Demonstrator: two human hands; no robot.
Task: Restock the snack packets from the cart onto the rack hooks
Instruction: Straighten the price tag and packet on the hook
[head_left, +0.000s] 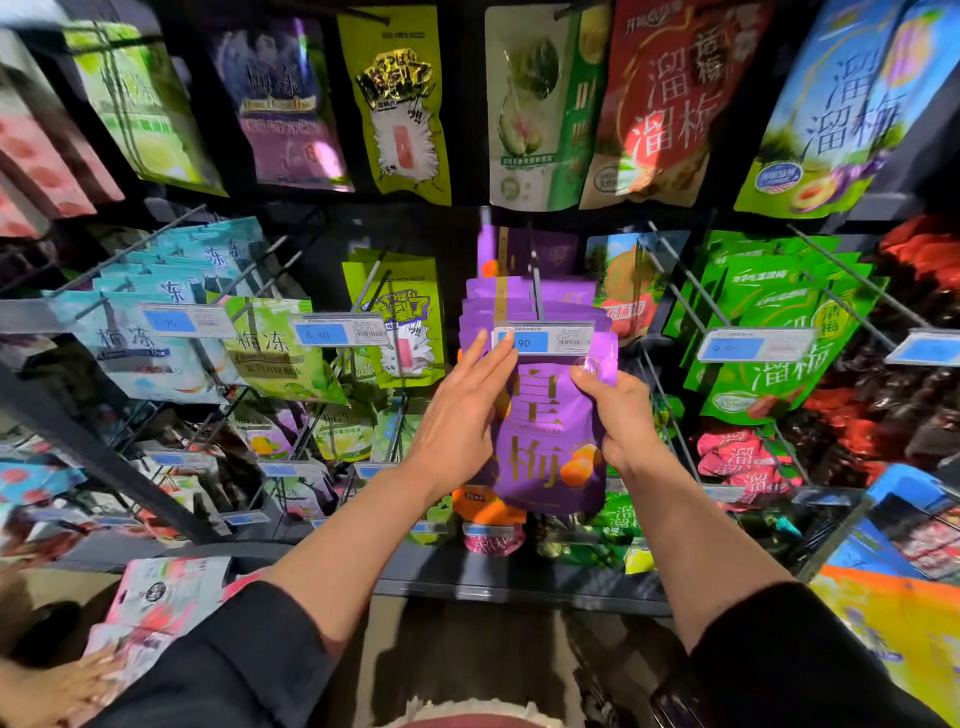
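A purple snack packet (550, 441) with gold characters and orange fruit hangs at the front of a rack hook (536, 291), under a blue price tag (543, 340). Several more purple packets sit behind it on the same hook. My right hand (621, 415) grips the packet's right edge, thumb on its front near the top corner. My left hand (462, 415) lies flat with straight fingers against the packet's left side, fingertips reaching the price tag.
Neighbouring hooks carry lime-green packets (410, 322) on the left and green packets (769, 338) on the right, each with a price tag. Larger bags hang on the row above. Pink and white packets (161, 603) lie at lower left, with another person's hand (62, 686) beside them.
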